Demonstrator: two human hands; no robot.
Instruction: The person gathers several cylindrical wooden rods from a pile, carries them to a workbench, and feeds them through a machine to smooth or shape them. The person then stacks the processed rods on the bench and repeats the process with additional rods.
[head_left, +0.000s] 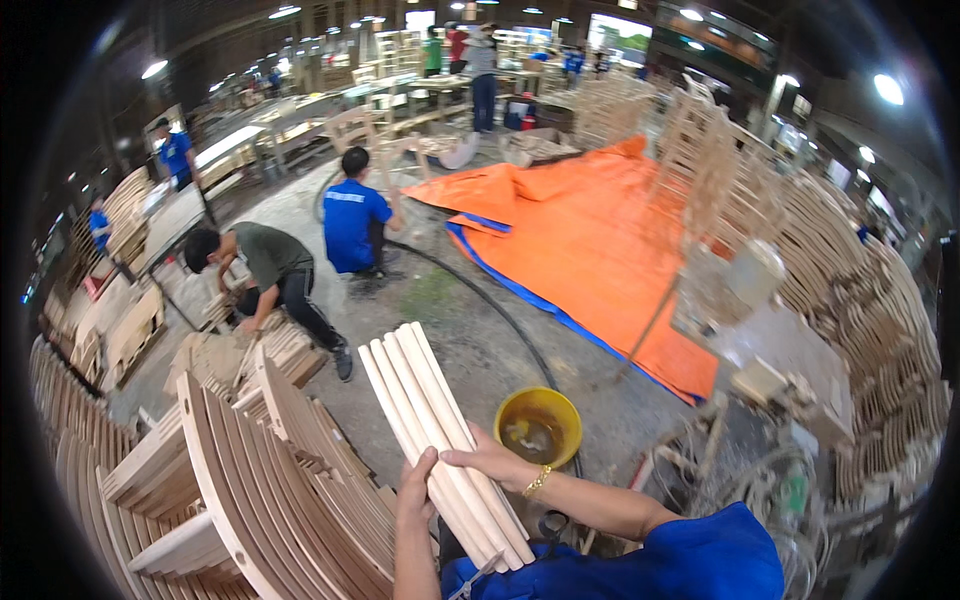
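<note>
A bundle of several pale, smooth wooden rods (pixel 415 390) lies slantwise in front of my body, gripped from both sides. My left hand (pixel 417 492) is closed on its left side, the thumb up along the wood. From the right, my right hand (pixel 487 458) wraps the bundle near its middle, with a gold-coloured bracelet on that wrist. The fingers beneath the rods are partly hidden. Close to my left arm stand stacked curved wooden chair frames (pixel 235 480). Beyond my right hand a yellow bucket (pixel 540 425) with murky liquid rests on the floor.
An orange tarp (pixel 600 250) with a blue underside covers the floor ahead. A black hose (pixel 480 290) curves toward the bucket. One person (pixel 275 270) bends over wood at left, another (pixel 352 220) squats beyond. Stacked wooden parts (pixel 850 300) and a workbench (pixel 790 360) line the right.
</note>
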